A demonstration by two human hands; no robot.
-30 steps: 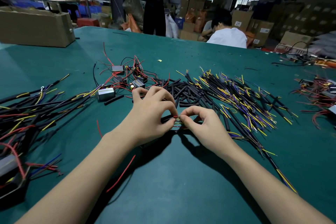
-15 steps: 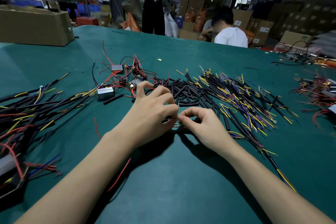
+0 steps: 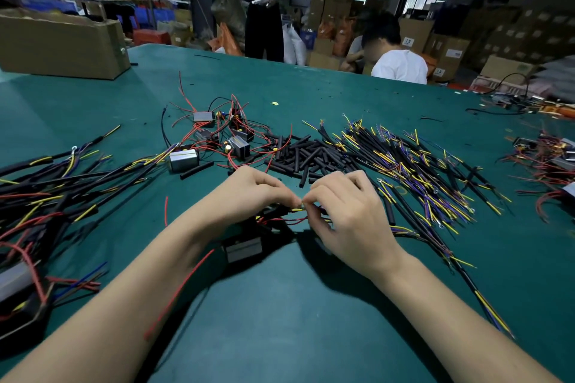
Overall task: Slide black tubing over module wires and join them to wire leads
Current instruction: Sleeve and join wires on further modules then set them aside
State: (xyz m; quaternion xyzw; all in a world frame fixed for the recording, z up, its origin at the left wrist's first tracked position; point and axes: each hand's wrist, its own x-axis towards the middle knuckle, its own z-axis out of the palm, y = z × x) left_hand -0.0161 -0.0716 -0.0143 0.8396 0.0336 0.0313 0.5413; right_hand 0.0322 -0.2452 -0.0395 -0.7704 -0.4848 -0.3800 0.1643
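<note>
A dark module [image 3: 243, 249] rests on the green table [image 3: 280, 320] just below the left hand [image 3: 249, 193], its red and yellow wires [image 3: 291, 215] rising between both hands. Left hand and right hand [image 3: 348, 214], fingers curled, pinch the wire ends where their fingertips meet. Loose black tubing [image 3: 303, 155] lies beyond the hands; the wire leads [image 3: 413, 165] lie to its right.

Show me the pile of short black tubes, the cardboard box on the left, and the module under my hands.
pile of short black tubes [image 3: 306, 155], head view, middle of heap.
cardboard box [image 3: 59, 50], head view, front face.
module [image 3: 244, 249], head view, grey top.
</note>
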